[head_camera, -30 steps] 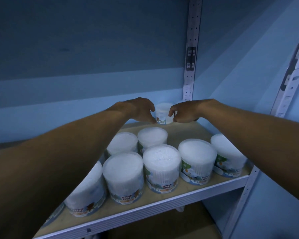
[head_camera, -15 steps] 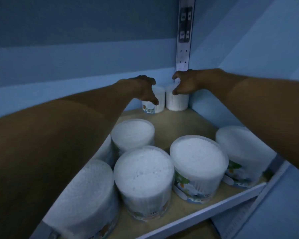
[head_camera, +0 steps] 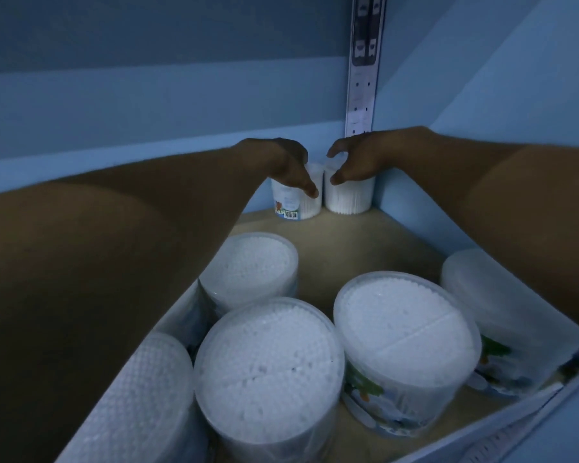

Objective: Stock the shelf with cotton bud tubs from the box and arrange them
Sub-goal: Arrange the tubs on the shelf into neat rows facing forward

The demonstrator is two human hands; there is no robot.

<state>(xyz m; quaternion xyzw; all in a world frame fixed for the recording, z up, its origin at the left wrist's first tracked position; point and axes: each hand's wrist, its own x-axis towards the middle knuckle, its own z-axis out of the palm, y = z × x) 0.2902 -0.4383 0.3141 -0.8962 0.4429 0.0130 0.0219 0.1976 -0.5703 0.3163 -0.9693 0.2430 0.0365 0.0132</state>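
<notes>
Since a moment ago our view has dipped and closed in on the shelf [head_camera: 355,242], and both hands have loosened from the two tubs at the far right corner, which now stand side by side against the back wall [head_camera: 147,105]. Our left hand [head_camera: 286,165] hangs over the left tub [head_camera: 298,203], fingers spread and curved, the thumb lying across its front but not visibly clamping; we read it as open. Our right hand [head_camera: 355,162] is likewise open, arched above the right tub [head_camera: 350,195], whose right side sits close to the side wall and just below the slotted upright [head_camera: 363,61]. The two tubs look touching or very nearly so. Nearer to us stand five more tubs, the front middle one [head_camera: 268,372] and its right neighbour [head_camera: 405,349] closest, with bare board between them and the far pair. To finish this step well, we judge it best to lift the hands straight up and back so no finger drags a tub off its line. The left tub shows its barcode forward, so turning its picture label to the front may be worth doing. As we draw back, our forearms pass low over the near tubs, which could be knocked.
</notes>
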